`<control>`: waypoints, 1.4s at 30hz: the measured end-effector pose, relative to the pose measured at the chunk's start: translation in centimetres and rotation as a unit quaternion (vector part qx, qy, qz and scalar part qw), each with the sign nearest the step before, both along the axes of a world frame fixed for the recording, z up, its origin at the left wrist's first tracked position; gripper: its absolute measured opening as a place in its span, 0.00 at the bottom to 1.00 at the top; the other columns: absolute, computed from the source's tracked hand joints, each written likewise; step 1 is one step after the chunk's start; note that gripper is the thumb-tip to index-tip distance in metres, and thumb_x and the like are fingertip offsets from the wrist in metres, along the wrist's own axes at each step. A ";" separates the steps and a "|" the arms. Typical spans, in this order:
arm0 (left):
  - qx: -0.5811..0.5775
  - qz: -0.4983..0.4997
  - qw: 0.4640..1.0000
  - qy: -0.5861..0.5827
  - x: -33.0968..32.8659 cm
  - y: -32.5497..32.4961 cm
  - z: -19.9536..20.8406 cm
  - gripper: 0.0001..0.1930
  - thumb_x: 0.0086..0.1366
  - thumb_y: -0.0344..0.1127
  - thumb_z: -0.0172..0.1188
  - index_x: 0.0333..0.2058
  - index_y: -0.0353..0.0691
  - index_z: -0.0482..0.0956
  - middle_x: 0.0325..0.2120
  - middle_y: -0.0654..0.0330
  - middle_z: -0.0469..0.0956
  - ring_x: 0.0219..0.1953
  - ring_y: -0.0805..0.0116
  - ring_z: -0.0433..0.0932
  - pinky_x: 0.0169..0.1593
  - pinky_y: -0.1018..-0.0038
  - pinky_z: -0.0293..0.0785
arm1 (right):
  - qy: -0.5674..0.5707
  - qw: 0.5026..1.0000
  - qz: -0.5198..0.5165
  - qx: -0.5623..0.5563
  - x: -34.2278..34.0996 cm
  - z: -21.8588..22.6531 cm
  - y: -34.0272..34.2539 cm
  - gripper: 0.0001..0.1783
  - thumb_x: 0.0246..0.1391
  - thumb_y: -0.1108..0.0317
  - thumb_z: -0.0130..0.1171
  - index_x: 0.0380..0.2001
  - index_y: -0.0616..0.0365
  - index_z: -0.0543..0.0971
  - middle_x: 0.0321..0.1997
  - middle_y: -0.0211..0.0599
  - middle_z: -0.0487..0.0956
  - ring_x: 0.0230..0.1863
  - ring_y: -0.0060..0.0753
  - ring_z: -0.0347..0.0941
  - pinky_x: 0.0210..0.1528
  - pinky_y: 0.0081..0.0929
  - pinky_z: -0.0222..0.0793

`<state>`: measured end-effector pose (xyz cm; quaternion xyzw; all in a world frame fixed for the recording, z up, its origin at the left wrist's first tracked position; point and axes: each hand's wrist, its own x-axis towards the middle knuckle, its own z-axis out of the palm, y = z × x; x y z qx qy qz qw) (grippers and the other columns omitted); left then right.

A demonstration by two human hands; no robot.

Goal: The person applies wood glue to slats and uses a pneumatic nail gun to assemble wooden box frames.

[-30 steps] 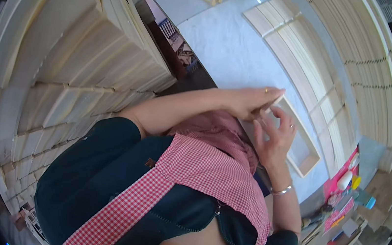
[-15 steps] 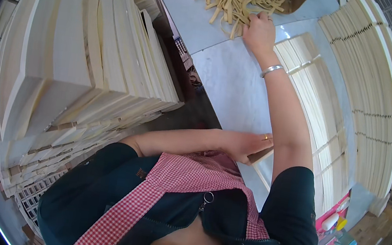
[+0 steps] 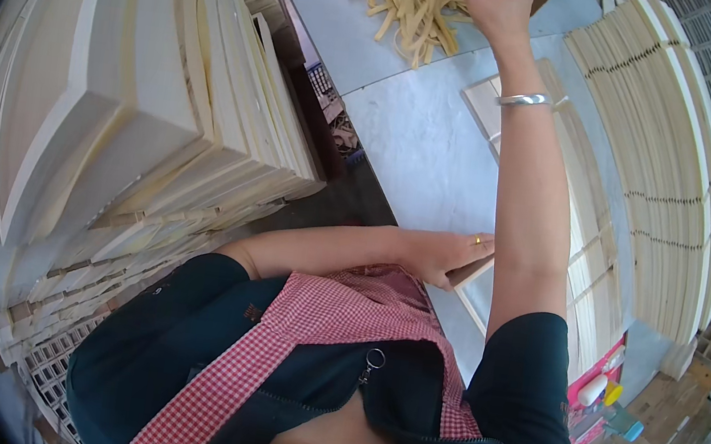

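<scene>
My right hand point(image 3: 497, 5) reaches to the far edge of the view, over a loose heap of flat tan strips point(image 3: 414, 14). Its thumb and fingers are drawn together at the strips; what lies between them, if anything, is hidden. Under my right forearm lies a bundle of pale wooden slats point(image 3: 590, 244), with narrow bands across it. My left hand point(image 3: 450, 257) grips the near left corner of this bundle, thumb on one side and fingers on the other. The fingertips go out of sight behind my right forearm.
A grey-white tabletop point(image 3: 409, 153) carries the bundle and heap. Along its right side stands a long row of thin wooden pieces point(image 3: 652, 153). Tall stacked boards point(image 3: 133, 103) rise close on my left. A bottle with a blue cap point(image 3: 625, 426) is at the lower right.
My right hand has moved farther away and slightly right, deeper over the tan strips, uncovering the bundle's far left end. My left hand stays at the bundle's corner.
</scene>
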<state>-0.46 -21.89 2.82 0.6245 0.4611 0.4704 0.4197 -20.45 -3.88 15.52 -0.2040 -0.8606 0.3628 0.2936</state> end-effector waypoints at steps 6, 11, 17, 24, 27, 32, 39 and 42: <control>-0.027 -0.006 0.999 0.043 0.1 0.2 0.7 0.35 0.51 0.20 0.65 0.59 0.30 0.65 0.36 0.51 0.74 0.32 0.58 0.71 0.39 0.70 0.70 | 0.068 0.996 -0.060 -0.009 10.6 -1.3 5.4 0.10 0.55 0.66 0.62 0.25 0.60 0.76 0.23 0.34 0.76 0.23 0.27 0.70 0.29 0.25 0.67; -0.015 0.015 0.985 0.173 -0.8 -0.6 -0.3 0.51 0.52 0.25 0.68 0.71 0.31 0.48 0.68 0.44 0.59 0.64 0.45 0.65 0.66 0.63 0.63 | 0.218 0.973 -0.048 -0.062 24.5 1.4 3.7 0.13 0.55 0.63 0.61 0.30 0.64 0.75 0.22 0.38 0.76 0.24 0.37 0.74 0.31 0.29 0.71; -0.037 -0.011 0.992 0.122 0.0 0.4 -1.2 0.55 0.50 0.26 0.70 0.72 0.33 0.45 0.65 0.42 0.62 0.54 0.47 0.71 0.57 0.64 0.72 | 0.113 0.971 -0.187 -0.097 36.6 -2.7 1.3 0.08 0.60 0.68 0.60 0.30 0.61 0.79 0.24 0.31 0.80 0.23 0.21 0.70 0.29 0.18 0.66; -0.088 0.033 0.988 0.119 0.7 0.4 -0.5 0.61 0.46 0.24 0.74 0.74 0.40 0.41 0.66 0.49 0.65 0.36 0.59 0.75 0.44 0.70 0.78 | -0.129 0.991 -0.041 -0.009 36.4 -7.3 -2.5 0.09 0.61 0.67 0.62 0.28 0.61 0.80 0.24 0.28 0.78 0.22 0.18 0.63 0.28 0.16 0.64; -0.114 0.029 0.985 0.130 0.6 0.4 0.0 0.60 0.46 0.25 0.75 0.74 0.37 0.44 0.57 0.46 0.73 0.37 0.59 0.77 0.43 0.70 0.78 | -0.143 0.989 0.010 0.029 35.8 -6.6 -3.9 0.10 0.60 0.66 0.63 0.27 0.61 0.80 0.23 0.28 0.77 0.21 0.19 0.62 0.26 0.18 0.62; -0.164 0.006 0.975 0.152 0.4 0.4 2.3 0.57 0.45 0.28 0.76 0.72 0.36 0.50 0.54 0.46 0.75 0.40 0.57 0.78 0.46 0.68 0.78 | -0.130 0.988 0.027 0.085 37.2 -6.5 -5.4 0.12 0.58 0.66 0.64 0.25 0.61 0.80 0.22 0.30 0.76 0.20 0.21 0.63 0.25 0.21 0.62; 0.020 0.071 0.967 0.244 0.0 0.7 -1.5 0.55 0.41 0.37 0.79 0.69 0.37 0.58 0.54 0.49 0.76 0.47 0.54 0.78 0.54 0.61 0.73 | -0.279 0.955 -0.050 0.090 38.8 -2.8 -11.8 0.13 0.56 0.65 0.65 0.23 0.61 0.79 0.23 0.33 0.76 0.20 0.26 0.65 0.24 0.25 0.64; 0.067 0.100 0.942 0.314 -0.2 2.1 -2.7 0.57 0.38 0.43 0.80 0.67 0.40 0.60 0.54 0.52 0.76 0.51 0.54 0.76 0.58 0.58 0.68 | -0.236 0.966 -0.010 0.105 38.4 -4.3 -16.5 0.12 0.57 0.65 0.64 0.24 0.61 0.79 0.27 0.36 0.78 0.21 0.32 0.70 0.25 0.29 0.67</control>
